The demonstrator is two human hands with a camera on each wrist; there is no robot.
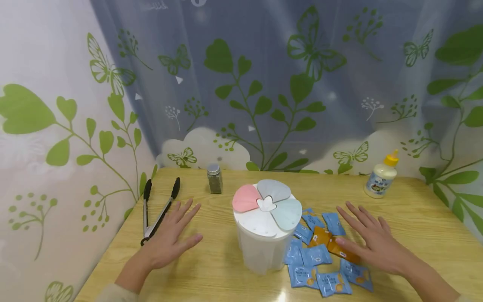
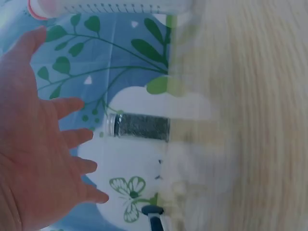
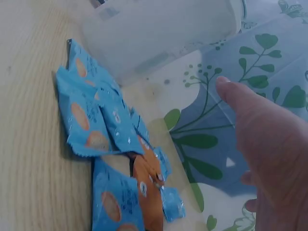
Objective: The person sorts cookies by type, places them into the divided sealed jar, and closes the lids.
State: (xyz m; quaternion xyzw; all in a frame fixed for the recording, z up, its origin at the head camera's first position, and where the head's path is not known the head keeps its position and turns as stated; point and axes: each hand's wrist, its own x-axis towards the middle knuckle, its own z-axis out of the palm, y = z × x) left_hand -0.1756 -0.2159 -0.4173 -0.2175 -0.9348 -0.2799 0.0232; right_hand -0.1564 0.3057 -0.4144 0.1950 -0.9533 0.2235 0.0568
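Observation:
My left hand [image 1: 168,243] is spread over the table's left side, holding nothing, its fingers overlapping one arm of the black-tipped metal tongs [image 1: 151,230] in the head view. On the right, my right hand [image 1: 377,243], fingers also spread, hovers over small snack packets and grips none. Several blue packets [image 1: 316,255] and a couple of orange ones [image 1: 320,237] lie in a loose pile. Between the hands stands a translucent white canister [image 1: 260,251], its lid [image 1: 249,220] made of pink, grey, pale green and white petals. The right wrist view shows the blue packets [image 3: 79,115] beside the canister [image 3: 159,38].
A small glass jar [image 1: 215,180] with a silver cap and dark contents stands at the back left. At the back right is a white bottle [image 1: 380,180] with a yellow nozzle. A printed curtain [image 1: 264,105] hangs behind the wooden table [image 1: 211,277].

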